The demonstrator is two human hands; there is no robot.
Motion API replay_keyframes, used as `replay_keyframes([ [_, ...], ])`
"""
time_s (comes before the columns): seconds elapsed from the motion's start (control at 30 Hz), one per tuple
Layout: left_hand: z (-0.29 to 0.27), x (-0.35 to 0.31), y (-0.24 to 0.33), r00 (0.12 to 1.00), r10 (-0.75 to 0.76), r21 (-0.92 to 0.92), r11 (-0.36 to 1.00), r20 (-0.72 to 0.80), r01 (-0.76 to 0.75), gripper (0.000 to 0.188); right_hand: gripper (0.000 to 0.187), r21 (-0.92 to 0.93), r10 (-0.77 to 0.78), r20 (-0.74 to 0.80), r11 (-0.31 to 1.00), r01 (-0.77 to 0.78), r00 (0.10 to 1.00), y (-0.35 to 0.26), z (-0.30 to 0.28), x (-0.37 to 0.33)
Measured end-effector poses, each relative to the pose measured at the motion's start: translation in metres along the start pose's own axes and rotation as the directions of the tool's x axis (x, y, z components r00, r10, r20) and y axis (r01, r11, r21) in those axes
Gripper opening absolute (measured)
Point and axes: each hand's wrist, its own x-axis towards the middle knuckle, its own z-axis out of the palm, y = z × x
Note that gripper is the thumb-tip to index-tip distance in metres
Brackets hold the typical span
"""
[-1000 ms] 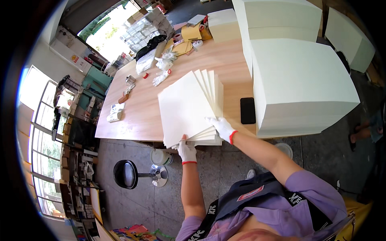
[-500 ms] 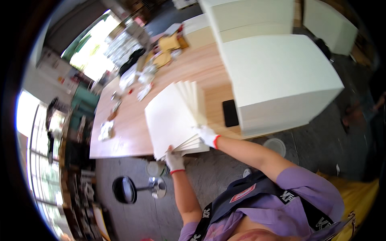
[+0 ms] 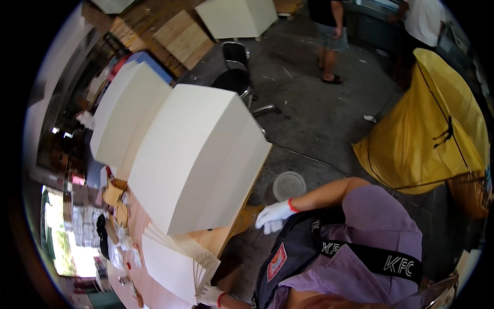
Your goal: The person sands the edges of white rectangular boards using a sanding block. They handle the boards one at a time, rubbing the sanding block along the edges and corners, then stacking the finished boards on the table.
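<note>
A fanned stack of white paper sheets (image 3: pixel 167 262) lies on the wooden table, its layers slid apart into several steps. My left hand (image 3: pixel 210 296), in a white glove with a red cuff, grips the stack at its near corner; part of that hand is hidden at the lower edge. My right hand (image 3: pixel 276 216), gloved the same way, hangs beyond the table's edge beside my apron. Its fingers are loosely stretched and hold nothing. Behind the fanned sheets rises a tall block of white paper (image 3: pixel 206 159).
Another tall paper block (image 3: pixel 126 113) stands farther back. Envelopes and plastic scraps (image 3: pixel 118 206) litter the table (image 3: pixel 134 288). A round bin (image 3: pixel 289 186), a black swivel chair (image 3: pixel 234 80) and a big yellow sack (image 3: pixel 422 134) stand on the floor. Two people are at the back right.
The view has swung to the right. My right hand has let go of the fanned sheets and moved off the table, while my left hand stays at their corner.
</note>
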Motion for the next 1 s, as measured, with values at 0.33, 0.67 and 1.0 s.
replay_keyframes([
  [0.33,0.118,-0.155,-0.088,0.221,-0.003,-0.103,0.879,0.975,0.465,0.04,0.037,-0.079,-0.115,-0.485,0.993,0.087,0.867,0.074,-0.046,-0.117],
  [0.67,0.221,-0.302,0.193,-0.593,0.474,-0.615,-0.128,0.651,-0.778,0.031,0.039,-0.237,-0.246,-0.456,0.96,0.15,0.855,0.061,-0.04,-0.134],
  [1.0,0.344,-0.294,0.263,-0.247,0.214,-0.223,-0.131,0.945,-0.966,0.029,0.039,-0.156,-0.264,-0.408,0.963,0.218,0.874,0.075,-0.061,-0.134],
])
